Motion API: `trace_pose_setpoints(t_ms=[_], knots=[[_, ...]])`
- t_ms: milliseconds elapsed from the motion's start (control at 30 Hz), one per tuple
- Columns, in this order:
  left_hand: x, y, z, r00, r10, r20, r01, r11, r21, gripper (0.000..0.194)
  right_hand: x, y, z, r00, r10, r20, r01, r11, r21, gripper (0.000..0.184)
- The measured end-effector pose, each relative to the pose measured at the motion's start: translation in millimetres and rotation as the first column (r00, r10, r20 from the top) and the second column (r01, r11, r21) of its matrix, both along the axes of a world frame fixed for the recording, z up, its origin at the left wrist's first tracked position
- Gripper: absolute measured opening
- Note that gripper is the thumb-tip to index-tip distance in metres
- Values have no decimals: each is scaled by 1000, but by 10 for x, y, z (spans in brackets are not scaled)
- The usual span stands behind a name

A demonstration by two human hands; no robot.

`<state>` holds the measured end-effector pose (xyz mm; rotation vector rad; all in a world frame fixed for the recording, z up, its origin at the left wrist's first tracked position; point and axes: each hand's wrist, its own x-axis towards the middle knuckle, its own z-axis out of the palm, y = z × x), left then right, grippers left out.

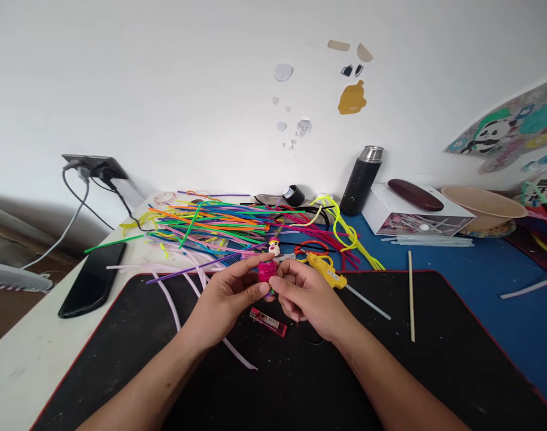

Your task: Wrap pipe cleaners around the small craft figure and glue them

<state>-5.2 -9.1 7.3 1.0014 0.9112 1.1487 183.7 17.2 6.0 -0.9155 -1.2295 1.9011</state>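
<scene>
Over the black desk mat, both hands are closed on a small figure with a magenta wound body. A small white head with a red and yellow top shows just above the body. My left hand pinches the body's left side between thumb and fingers. From the right, my right hand grips its lower edge, fingers curled and partly hidden. Below the hands lies a red lighter. A yellow glue gun with a clear glue stick rests beside my right hand. Orange-handled scissors lie partly hidden behind it.
Colourful pipe cleaners are heaped along the wall. A black phone lies at left. On the right are a wooden stick, a black flask, a white box with a dark case, and a beige bowl.
</scene>
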Motion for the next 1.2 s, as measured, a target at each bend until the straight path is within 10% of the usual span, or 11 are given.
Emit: trace_pose_setpoints(t_ms=[1200], knots=[[-20,28,-87,997,43,-67,-41,999,32,47,15,-24,31,986,-35,164,6,984,176,32]])
